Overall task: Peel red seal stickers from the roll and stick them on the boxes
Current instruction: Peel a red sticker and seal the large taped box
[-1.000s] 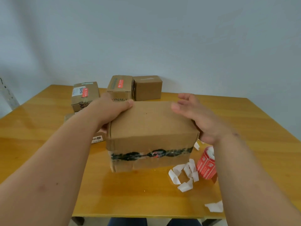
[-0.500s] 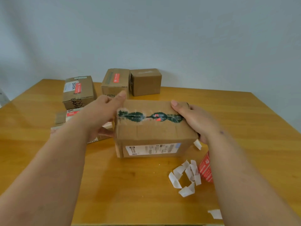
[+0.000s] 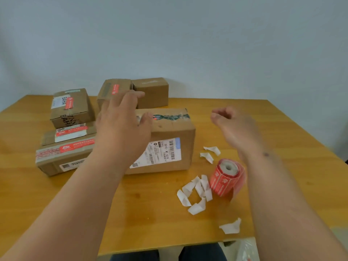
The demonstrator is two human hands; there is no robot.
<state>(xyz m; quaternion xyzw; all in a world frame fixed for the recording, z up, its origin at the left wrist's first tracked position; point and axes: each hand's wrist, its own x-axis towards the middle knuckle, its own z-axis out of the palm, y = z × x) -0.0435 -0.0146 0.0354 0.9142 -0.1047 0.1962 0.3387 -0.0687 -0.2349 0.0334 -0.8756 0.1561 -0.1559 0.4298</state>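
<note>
Both forearms were bare, with no sleeves. The right forearm (image 3: 278, 185) carried a small dark mark near the wrist. Dark trousers (image 3: 199, 251) showed below the table's near edge.

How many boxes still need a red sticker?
Four boxes on the left already wear red stickers. The big box shows none yet, nor does the back box. Both hands, left and right, hold nothing; the roll waits.

Left hand (image 3: 122, 127): reaching forward, palm down, fingers relaxed and spread.
Right hand (image 3: 232, 127): raised, fingers loosely curled, holding nothing.
</note>
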